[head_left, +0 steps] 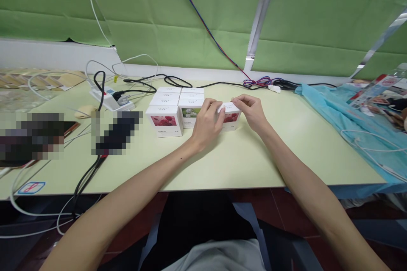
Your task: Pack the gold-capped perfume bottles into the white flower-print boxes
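Note:
A small white box (231,119) with a red flower picture stands upright on the table between my hands. My left hand (206,120) is closed around its left side, the thumb near the top edge. At the box's upper right corner, the fingertips of my right hand (249,108) pinch the edge of the top. To the left, several similar white boxes stand in two rows pushed together. The front one, a white box (164,121), shows red flowers; beside it a white box (190,113) shows white flowers on green, partly hidden by my left hand.
A power strip (110,97) with plugs and cables lies behind on the left. Blurred-out devices, including a dark one (117,133), sit at the left. A blue cloth (337,114) with cables covers the right end of the table (254,165). Black cable (219,84) runs along the back.

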`<state>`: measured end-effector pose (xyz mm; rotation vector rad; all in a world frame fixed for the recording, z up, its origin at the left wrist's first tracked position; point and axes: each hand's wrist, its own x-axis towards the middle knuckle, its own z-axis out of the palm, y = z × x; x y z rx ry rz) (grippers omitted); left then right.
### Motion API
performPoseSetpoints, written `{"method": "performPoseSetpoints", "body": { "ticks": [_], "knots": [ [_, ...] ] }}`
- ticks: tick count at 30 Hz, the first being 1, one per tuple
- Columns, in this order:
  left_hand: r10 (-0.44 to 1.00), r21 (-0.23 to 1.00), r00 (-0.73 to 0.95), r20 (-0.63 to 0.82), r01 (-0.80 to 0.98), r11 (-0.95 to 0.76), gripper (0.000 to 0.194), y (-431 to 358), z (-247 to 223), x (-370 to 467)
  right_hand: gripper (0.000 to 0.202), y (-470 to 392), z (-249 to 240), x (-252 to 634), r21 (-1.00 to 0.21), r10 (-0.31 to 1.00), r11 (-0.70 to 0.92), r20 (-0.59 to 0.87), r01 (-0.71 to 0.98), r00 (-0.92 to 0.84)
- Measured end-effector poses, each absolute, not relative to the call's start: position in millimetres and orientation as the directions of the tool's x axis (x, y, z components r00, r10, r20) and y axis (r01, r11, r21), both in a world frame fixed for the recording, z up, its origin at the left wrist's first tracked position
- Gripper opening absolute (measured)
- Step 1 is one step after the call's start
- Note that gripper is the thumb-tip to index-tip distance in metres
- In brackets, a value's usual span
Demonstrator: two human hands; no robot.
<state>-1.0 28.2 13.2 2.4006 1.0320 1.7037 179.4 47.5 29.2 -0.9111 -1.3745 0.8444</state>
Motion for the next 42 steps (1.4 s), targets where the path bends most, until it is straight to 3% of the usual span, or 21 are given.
{"method": "performPoseSetpoints", "body": {
  "ticks": [22,31,36,42],
  "knots": [
    [0.509,0.379,0.170,0.844,0.483,-0.789,0.024,26.6,6.5,1.4,0.036,45.9,28.4,171.7,-0.896,0.890,0.443,0.445,0.043,0.106],
    [0.369,0.279,0.229,0.901,0.346,-0.896,0.027,23.2,4.8,2.4,0.036,46.8,26.6,171.5,-0.898,0.886,0.438,0.441,0.053,0.143],
    [0.344,0.267,0.301,0.890,0.268,-0.926,0.031,20.1,3.6,3.9,0.034,41.3,28.8,168.6,-0.890,0.881,0.455,0.455,0.030,0.132],
    [0.415,0.335,0.324,0.850,0.276,-0.901,0.031,18.4,3.0,5.7,0.036,37.3,29.6,164.7,-0.892,0.892,0.452,0.452,-0.018,0.031]
  ]
}}
